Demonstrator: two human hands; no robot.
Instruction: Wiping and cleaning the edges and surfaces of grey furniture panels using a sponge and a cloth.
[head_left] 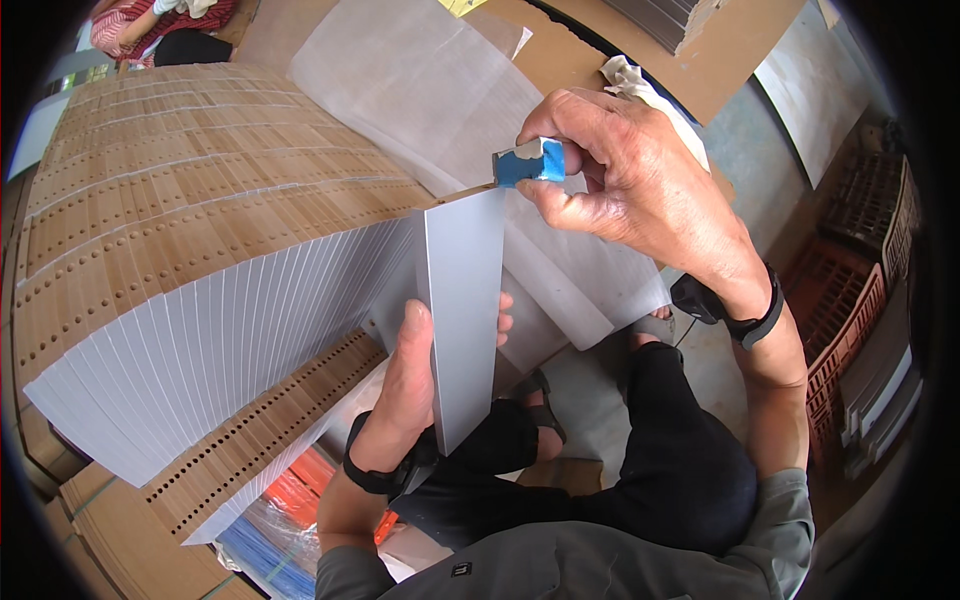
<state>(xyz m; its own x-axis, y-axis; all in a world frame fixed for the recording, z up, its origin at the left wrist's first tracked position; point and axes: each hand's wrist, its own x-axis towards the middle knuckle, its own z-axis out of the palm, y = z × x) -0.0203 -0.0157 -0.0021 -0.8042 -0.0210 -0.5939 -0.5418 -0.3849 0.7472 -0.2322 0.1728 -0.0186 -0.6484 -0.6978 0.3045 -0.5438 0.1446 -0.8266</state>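
A thin grey rectangular board panel (pixel 465 310) is held upright, edge-on, above the lap, gripped by the left hand (pixel 410 385), thumb in front, fingers wrapped behind. A small blue-and-white block (pixel 530 162) is pinched shut in the right hand (pixel 620 185), pressed on the panel's top edge. A fanned stack of grey, brown-edged perforated panels (pixel 200 260) is seen just left.

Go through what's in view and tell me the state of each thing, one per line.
Grey panel: held upright, edge up.
Left hand: gripping the panel from behind.
Right hand: pinching a blue block.
Blue block: pressed at the panel's top edge.
Panel stack: standing on edge, fanned, drilled brown edges up.
White sheet: lying flat.
Red crate: on its side.
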